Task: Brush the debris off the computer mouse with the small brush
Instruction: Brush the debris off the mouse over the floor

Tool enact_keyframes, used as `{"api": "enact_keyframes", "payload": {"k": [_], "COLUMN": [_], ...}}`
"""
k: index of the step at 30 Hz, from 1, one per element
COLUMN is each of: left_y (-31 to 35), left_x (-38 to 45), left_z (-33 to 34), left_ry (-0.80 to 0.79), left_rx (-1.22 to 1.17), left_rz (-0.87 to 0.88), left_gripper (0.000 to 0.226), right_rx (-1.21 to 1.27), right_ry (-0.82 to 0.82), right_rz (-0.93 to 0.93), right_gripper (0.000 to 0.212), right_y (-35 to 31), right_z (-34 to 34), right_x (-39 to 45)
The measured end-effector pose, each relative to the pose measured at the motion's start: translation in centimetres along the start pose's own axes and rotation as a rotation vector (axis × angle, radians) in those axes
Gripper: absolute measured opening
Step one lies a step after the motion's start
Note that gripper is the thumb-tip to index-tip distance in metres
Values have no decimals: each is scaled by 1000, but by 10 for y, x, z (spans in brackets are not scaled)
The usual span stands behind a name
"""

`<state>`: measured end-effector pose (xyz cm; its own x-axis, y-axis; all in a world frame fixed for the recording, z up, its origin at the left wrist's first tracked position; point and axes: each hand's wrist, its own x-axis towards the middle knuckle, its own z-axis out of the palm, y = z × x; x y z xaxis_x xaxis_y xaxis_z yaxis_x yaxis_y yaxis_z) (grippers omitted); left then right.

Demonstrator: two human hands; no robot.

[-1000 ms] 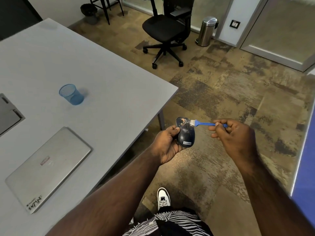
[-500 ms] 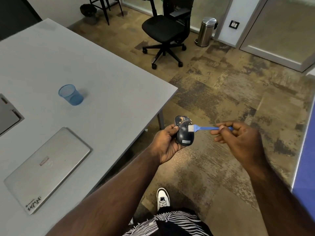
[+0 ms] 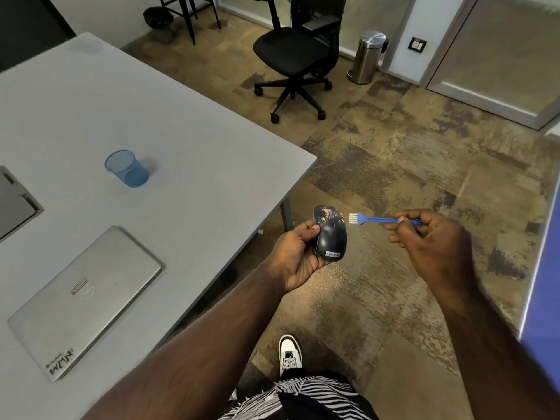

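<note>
We hold the computer mouse [image 3: 329, 234] in our left hand [image 3: 298, 256], fingers wrapped round its underside and thumb pressed on its near left edge; it hangs over the carpet [image 3: 394, 165], just off the corner of the grey table [image 3: 181, 140]; pale debris [image 3: 328, 216] speckles its far end. Our right hand [image 3: 433, 241] pinches the handle of the small brush [image 3: 382, 220] between thumb and curled fingers; the white bristles [image 3: 352, 218] sit just beside the mouse's right edge, not touching it. On the table a blue mesh cup [image 3: 127, 168] and a closed laptop [image 3: 81, 301] lie well apart from the edge nearest us; the floor between us and the office chair [image 3: 295, 53] lies open.
</note>
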<state>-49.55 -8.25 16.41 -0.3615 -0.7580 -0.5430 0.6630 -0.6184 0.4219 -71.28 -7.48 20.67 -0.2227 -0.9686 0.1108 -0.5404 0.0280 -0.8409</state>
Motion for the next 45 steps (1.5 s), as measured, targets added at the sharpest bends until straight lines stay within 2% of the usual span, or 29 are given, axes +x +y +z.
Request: {"api": "enact_keyframes", "payload": {"k": [3, 5, 8, 10, 14, 18, 20, 23, 25, 27, 31, 33, 35, 37, 40, 43, 45], "left_y": [0, 1, 1, 0, 1, 0, 0, -1, -2, -2, -1, -1, -2, -2, -2, -4, -4], "left_x": [-1, -1, -2, -3, -2, -2, -1, 0, -1, -1, -1, -2, -2, -2, -1, -2, -2], "left_z": [0, 0, 0, 0, -1, -3, -3, -4, -3, -3, -2, -2, -3, -2, 0, 1, 0], "left_ry": [-9, -15, -18, -27, -38, -35, -27, -25, -25, -27, -21, -13, -9, -8, -20, -34, -37], "left_rx": [-8, -1, 5, 3, -8, -15, -26, -21, -21, -23, -2, 12, 24, 30, 42, 39, 35], "left_rz": [-1, 1, 3, -4, -10, -27, -27, -31, -39, -47, -42, -44, -50, -46, -41, -47, -47], "left_gripper": [32, 32, 32, 33, 34, 33, 33, 34, 34, 34, 35, 35, 36, 36, 34, 33, 32], "right_rx": [101, 91, 12, 74, 73, 85, 142, 80, 27, 89, 89, 24, 103, 188, 140, 61, 92], "right_ry": [-54, -103, -27, 6, -64, 22, -12, -76, -35, -4, -66, -30, 14, -37, -172, -56, -15], "right_rz": [20, 30, 77, 104, 80, 128, 121, 114, 135, 145, 128, 141, 160, 144, 103, 130, 122], "right_gripper": [14, 8, 14, 13, 12, 16, 15, 14, 13, 14, 13, 12, 12, 14, 15, 15, 16], "right_y": [-2, -2, 2, 4, 4, 8, 6, 7, 10, 11, 10, 11, 8, 2, -2, 0, -1], "right_z": [0, 4, 3, 1, 6, 2, 1, 7, 8, 6, 9, 9, 5, 4, 10, 11, 8], "right_x": [-1, -3, 4, 9, 5, 13, 14, 11, 14, 16, 14, 16, 19, 18, 13, 18, 21]}}
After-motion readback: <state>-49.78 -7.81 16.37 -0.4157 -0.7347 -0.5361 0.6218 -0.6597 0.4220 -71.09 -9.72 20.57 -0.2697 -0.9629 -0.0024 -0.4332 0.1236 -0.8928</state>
